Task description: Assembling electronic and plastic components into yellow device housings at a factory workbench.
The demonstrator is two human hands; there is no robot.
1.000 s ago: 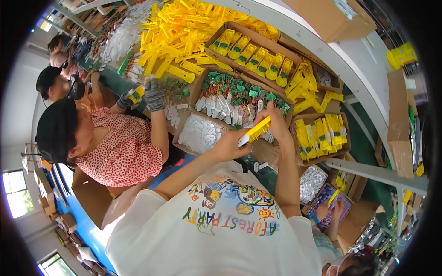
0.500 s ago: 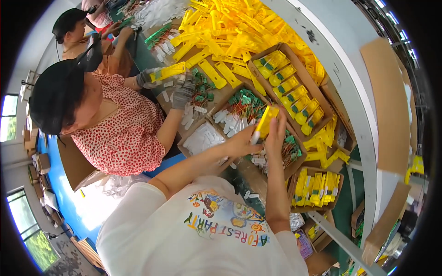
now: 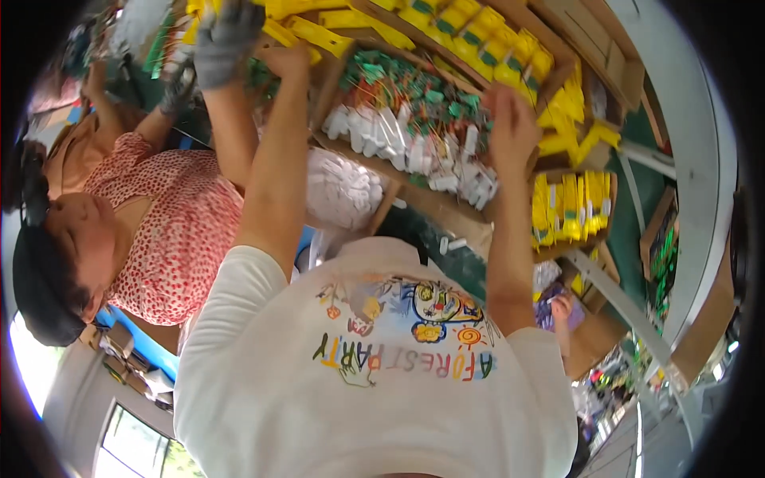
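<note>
So the big thing here is the table [image 3: 446, 215], completely buried in cardboard trays, and I'll use the middle tray [image 3: 398, 171] with the small white and green parts [image 3: 414, 135] as my reference for everything. Beyond it sits a long box of yellow and green pieces [image 3: 478, 40], and off to its right side is another tray of yellow packs standing on edge [image 3: 570, 207]. On its left there's a co-worker in a red dotted top [image 3: 171, 231] whose gloved hand [image 3: 223, 44] is up at the loose yellow heap [image 3: 319, 20]. Both forearms of the person wearing the camera run up from the white printed shirt [image 3: 382, 374], nearly parallel. The right hand [image 3: 510, 119] is right at the tray's right edge, palm down, fingers curled over the white parts, but I honestly can't tell whether the grip has closed on one or is just resting there. The left hand [image 3: 287, 60] is past the tray's far left corner, touching the yellow stuff, grip also unclear. The white parts lie mostly lengthwise toward the person, directly under the right hand, which is the nearer one.
</note>
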